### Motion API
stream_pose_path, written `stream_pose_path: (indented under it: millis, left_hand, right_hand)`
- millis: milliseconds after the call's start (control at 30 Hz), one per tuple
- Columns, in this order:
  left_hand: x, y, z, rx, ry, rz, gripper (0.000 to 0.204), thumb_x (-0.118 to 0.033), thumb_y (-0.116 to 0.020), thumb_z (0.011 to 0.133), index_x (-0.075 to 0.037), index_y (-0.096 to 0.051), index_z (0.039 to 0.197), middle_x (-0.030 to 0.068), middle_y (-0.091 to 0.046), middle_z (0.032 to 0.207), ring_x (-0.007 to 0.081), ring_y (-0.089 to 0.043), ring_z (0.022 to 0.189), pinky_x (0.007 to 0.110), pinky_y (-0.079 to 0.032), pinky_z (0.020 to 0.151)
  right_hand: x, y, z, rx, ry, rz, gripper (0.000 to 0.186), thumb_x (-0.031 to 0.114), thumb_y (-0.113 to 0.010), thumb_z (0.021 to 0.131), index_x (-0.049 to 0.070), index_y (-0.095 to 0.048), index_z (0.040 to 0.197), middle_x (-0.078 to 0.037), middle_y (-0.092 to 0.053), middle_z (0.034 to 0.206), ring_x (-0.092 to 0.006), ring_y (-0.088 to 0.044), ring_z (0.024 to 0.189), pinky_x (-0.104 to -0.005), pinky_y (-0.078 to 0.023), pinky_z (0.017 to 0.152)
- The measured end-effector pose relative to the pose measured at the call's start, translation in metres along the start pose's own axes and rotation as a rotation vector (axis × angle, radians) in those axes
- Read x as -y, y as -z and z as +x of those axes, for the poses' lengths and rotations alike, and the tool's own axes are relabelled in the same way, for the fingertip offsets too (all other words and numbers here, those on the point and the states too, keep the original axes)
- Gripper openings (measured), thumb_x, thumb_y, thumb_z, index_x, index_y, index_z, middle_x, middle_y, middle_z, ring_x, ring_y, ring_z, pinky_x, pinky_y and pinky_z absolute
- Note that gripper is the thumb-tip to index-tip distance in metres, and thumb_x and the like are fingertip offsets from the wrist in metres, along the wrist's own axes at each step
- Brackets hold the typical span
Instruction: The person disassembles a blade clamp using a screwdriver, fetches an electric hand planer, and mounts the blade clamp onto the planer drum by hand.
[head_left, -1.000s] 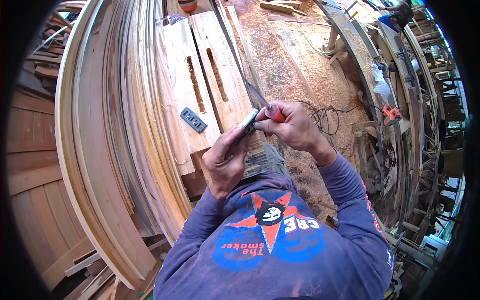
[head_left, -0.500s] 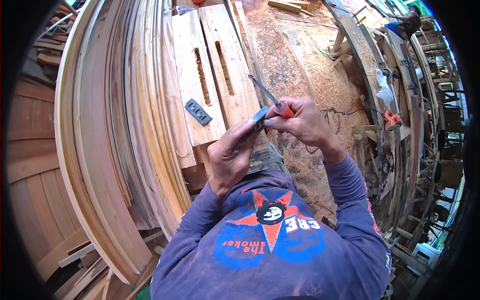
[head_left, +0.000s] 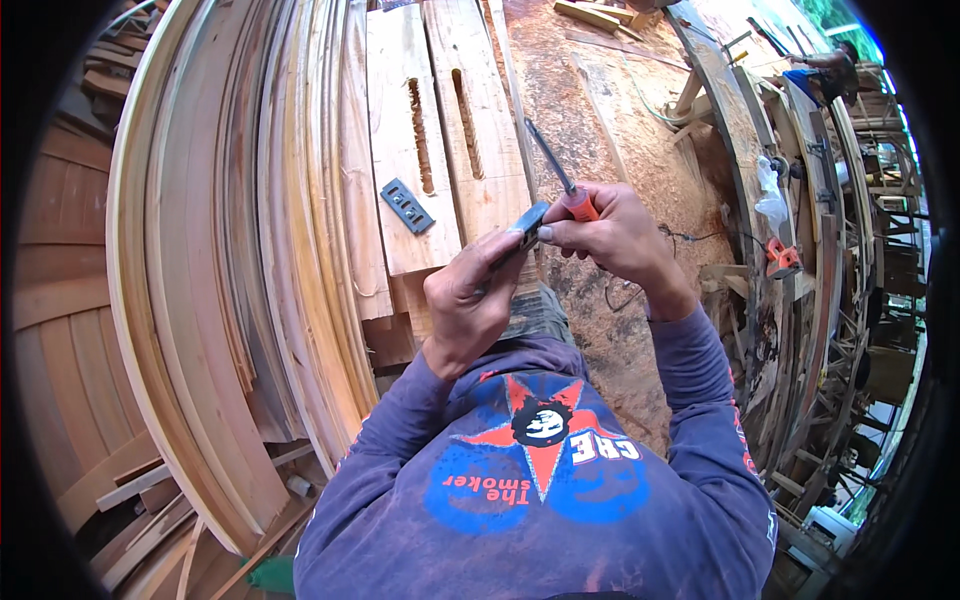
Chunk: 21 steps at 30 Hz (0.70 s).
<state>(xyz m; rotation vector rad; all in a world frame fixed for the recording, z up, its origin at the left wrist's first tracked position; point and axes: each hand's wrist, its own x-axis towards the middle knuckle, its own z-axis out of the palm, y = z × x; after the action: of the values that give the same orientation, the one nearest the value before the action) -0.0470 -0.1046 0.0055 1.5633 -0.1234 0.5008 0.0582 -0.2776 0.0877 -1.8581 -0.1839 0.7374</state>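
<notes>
My left hand [head_left: 468, 297] is closed round a dark grey block [head_left: 531, 220], seen mostly edge-on and partly covered by the fingers. Close beside it, my right hand [head_left: 622, 243] grips a screwdriver [head_left: 580, 206] by its red handle. The dark shaft points up and to the left, away from the block. Another dark grey slotted block [head_left: 407, 206] lies tilted on a pale wooden beam [head_left: 392, 135], below a long rough slot cut in the wood. A second beam [head_left: 478, 205] with a similar slot lies alongside, just beyond my hands.
Long stacked planks [head_left: 230, 230] run along my left. Sawdust [head_left: 610, 350] covers the ground to the right, where a dark cable trails. An orange power tool [head_left: 783, 260] and a clear plastic bag [head_left: 770, 200] are at the right-hand timbers. Another person [head_left: 830, 75] is far off at upper right.
The beams and the loose block have shifted slightly right and up in view. Both hands keep their holds, and the screwdriver shaft has swung a little more upright.
</notes>
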Motion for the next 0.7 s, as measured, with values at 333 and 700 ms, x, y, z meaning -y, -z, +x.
stream_pose_path:
  millis: [333,700]
  left_hand:
    - [0.016,-0.005,0.006,-0.220,0.532,-0.368,0.035,0.003,-0.072,0.092,0.005,-0.066,0.126,0.0129,-0.073,0.113,0.0157,-0.071,0.102,0.027,-0.057,0.090]
    - [0.029,-0.004,0.014,-0.224,0.511,-0.395,0.038,0.004,-0.070,0.093,0.006,-0.063,0.130,0.0116,-0.072,0.115,0.0154,-0.070,0.102,0.027,-0.058,0.090]
  right_hand:
    - [-0.038,-0.032,0.025,-0.247,0.471,-0.302,0.013,0.008,-0.073,0.087,-0.001,-0.070,0.095,-0.011,-0.068,0.081,-0.0208,-0.067,0.072,-0.0350,-0.053,0.065]
    - [-0.040,-0.027,0.045,-0.236,0.817,-0.612,0.023,0.004,-0.072,0.083,0.004,-0.066,0.105,-0.014,-0.068,0.093,-0.0321,-0.070,0.080,-0.0390,-0.057,0.066]
